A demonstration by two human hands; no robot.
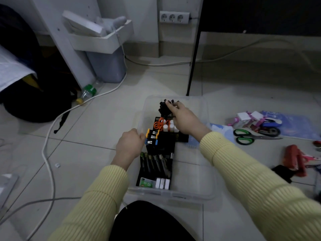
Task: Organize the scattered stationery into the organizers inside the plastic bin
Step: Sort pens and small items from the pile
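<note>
The clear plastic bin [206,193] sits on the tiled floor [97,129] right in front of the person, and the black organizers [160,148] run in a line down its left half. Nearest slot: a green-and-white box [146,183] beside small white boxes [163,183], then a row of cutters [154,162] standing on edge. Further up, colourful clips [152,136], then orange-handled scissors [160,124] next to white-capped tubes [169,126]. At the far end, the right hand [185,121] is closed around a bunch of black binder clips [165,108], held over the bin's back corner. The left hand [129,145] curls its fingers onto the bin's left wall, gripping it. Both sleeves are ribbed yellow. Out to the right, on the floor, green-handled scissors [246,136], a blue stapler [271,124], pink-and-white items [246,119] and a red stapler [294,160] lie scattered. A white cable [50,136] snakes along the left.
</note>
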